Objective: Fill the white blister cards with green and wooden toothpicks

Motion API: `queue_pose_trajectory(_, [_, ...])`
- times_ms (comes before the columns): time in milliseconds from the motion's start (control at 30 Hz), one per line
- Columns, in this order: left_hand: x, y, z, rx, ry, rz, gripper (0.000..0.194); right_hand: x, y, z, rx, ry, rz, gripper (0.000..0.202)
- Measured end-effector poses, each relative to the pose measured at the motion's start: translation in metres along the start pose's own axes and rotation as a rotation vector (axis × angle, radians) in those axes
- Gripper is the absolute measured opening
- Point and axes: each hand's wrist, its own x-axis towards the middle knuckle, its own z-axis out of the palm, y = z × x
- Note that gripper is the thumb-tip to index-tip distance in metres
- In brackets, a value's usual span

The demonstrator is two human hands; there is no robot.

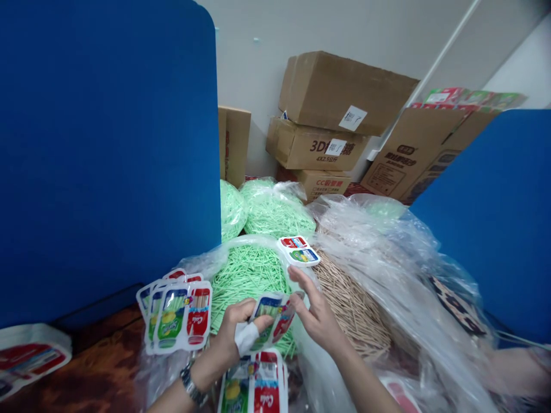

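My left hand (pixel 241 327) is closed around a twin packet (pixel 266 321), printed with a green drink design on one half and a red cola design on the other. White wrapping covers part of that hand's thumb, and the wrist wears a metal watch. My right hand (pixel 316 315) has its fingers spread, with the thumb at the packet's right edge; whether it grips the edge is hard to see. Just below lies a stack of similar packets (pixel 267 384). Beneath both hands, an open plastic bag holds thin green sticks (pixel 247 272).
Fanned packets (pixel 183 315) lie at left, and another stack (pixel 32 353) sits further left. Flat printed cards (pixel 298 250) rest on the bag's rim. Brown sticks (pixel 348 298) fill a bag at right. Blue partitions (pixel 107 143) flank cardboard boxes (pixel 318 149). Another person's arm (pixel 516 370) shows at right.
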Motion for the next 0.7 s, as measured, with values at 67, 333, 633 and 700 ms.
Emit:
queue_pose_trajectory(67, [0.000,-0.002,-0.001,-0.071,0.015,-0.049,0.026,-0.003,0.006,0.004,0.142,-0.051,0.167,0.031])
queue_pose_trajectory(333, [-0.008,-0.017,0.007,-0.109,0.093,-0.229,0.021,-0.011,0.001,0.023,0.180,-0.022,0.187,0.022])
queue_pose_trajectory(633, [-0.015,-0.009,0.006,-0.120,0.079,-0.222,0.017,-0.017,-0.006,0.024,0.149,0.024,0.136,0.018])
queue_pose_trajectory(700, [-0.018,-0.007,0.006,-0.106,0.075,-0.214,0.019,-0.019,-0.007,0.026,0.151,0.035,0.131,0.018])
